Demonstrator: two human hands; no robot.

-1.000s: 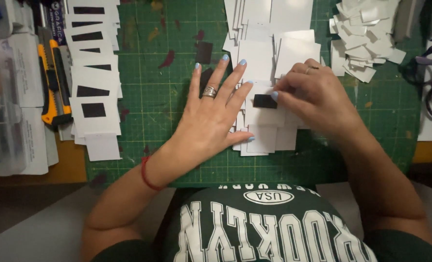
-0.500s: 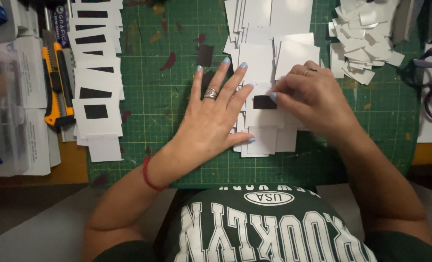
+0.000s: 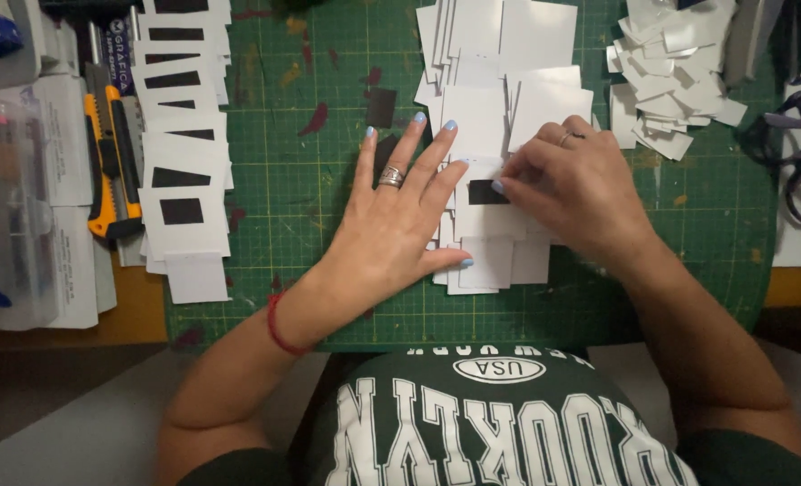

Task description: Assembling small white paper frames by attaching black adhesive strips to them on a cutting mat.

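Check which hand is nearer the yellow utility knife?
Left. The left hand lies flat mid-mat, right of the yellow utility knife; the right hand is farther right.

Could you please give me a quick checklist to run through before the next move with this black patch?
1. Left hand flat, pinning the white cards: ok.
2. Right hand fingers on the black patch: ok.
3. Patch square to its card: cannot tell.
4. Yellow knife lying away from both hands: ok.
5. Green mat under the work: ok.
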